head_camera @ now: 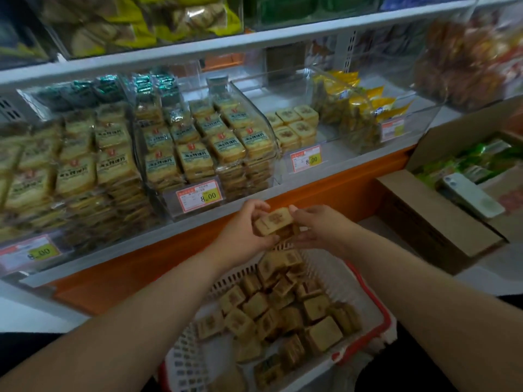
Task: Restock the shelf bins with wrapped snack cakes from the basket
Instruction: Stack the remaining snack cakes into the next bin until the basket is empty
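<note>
A white basket [376, 329] with a red rim sits low in front of me, holding several square wrapped snack cakes [285, 306]. Above its far edge both hands hold a small stack of the same cakes [274, 220]. My left hand [243, 230] grips the stack's left side and my right hand [319, 226] pinches its right side. Up on the shelf, a clear bin [328, 154] holds a few matching cakes [294, 123] at its back, with bare floor in front.
Clear bins to the left are packed with flat wrapped biscuits [198, 148]. A bin of yellow packets [356, 108] stands to the right. An open cardboard box [441, 222] with green packets and a phone [469, 196] sits at right. Price tags hang on the bin fronts.
</note>
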Demonstrator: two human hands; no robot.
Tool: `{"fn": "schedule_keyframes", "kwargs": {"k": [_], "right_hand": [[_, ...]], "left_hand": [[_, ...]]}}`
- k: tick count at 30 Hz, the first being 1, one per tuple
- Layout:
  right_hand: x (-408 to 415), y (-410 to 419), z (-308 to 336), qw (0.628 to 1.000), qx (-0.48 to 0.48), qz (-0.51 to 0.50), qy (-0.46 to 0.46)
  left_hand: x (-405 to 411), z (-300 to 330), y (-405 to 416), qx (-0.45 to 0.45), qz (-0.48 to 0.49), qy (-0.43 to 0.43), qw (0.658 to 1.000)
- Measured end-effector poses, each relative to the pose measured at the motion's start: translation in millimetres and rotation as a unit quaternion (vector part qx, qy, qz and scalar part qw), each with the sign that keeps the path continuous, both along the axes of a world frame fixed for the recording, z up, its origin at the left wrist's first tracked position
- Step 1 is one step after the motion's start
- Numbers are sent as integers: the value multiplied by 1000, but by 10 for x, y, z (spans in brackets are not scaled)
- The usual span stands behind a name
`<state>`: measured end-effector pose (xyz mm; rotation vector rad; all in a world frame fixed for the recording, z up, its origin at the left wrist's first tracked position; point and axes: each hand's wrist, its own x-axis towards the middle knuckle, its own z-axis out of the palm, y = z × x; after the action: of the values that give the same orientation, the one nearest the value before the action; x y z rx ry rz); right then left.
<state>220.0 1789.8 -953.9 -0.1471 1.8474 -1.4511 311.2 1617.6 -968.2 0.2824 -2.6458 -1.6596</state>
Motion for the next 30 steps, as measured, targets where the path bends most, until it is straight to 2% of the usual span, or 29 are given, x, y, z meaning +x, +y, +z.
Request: {"fn": "schedule_keyframes", "kwargs": {"k": [4, 6, 9, 11, 15, 17, 21, 24, 27, 30], "right_hand": [[-218, 104, 418, 994, 55, 67, 65], [-336, 135, 590, 977, 108, 108, 147], [-459, 126, 809, 915, 183, 180, 311], [-518, 96, 875, 872, 199, 210, 395], [-678, 5, 885, 817, 201, 225, 491], [-810, -24, 913, 813, 201, 187, 514], [-1203, 12, 936, 827, 199, 54, 524], [-1622, 45, 910, 827, 235, -55, 508], [-1960, 16, 840, 832, 280, -103, 467], [-2162, -61, 705, 815, 354, -94, 449]], "left_hand": [[-81, 389, -49, -153, -82, 76, 982], [-140, 534, -64, -189, -106, 90, 972], [-263, 710, -90, -175, -126, 95, 972], [-375, 794, -122, -182, -121, 110, 970], [-645, 909, -164, -167, -86, 126, 974], [-776, 954, -174, -172, -75, 134, 973], [-998, 1010, -224, -345, -15, 176, 922], [-1118, 991, -252, -422, -15, 155, 893], [-1197, 945, -276, -451, -35, 111, 885], [-1241, 922, -283, -450, -34, 104, 886]]}}
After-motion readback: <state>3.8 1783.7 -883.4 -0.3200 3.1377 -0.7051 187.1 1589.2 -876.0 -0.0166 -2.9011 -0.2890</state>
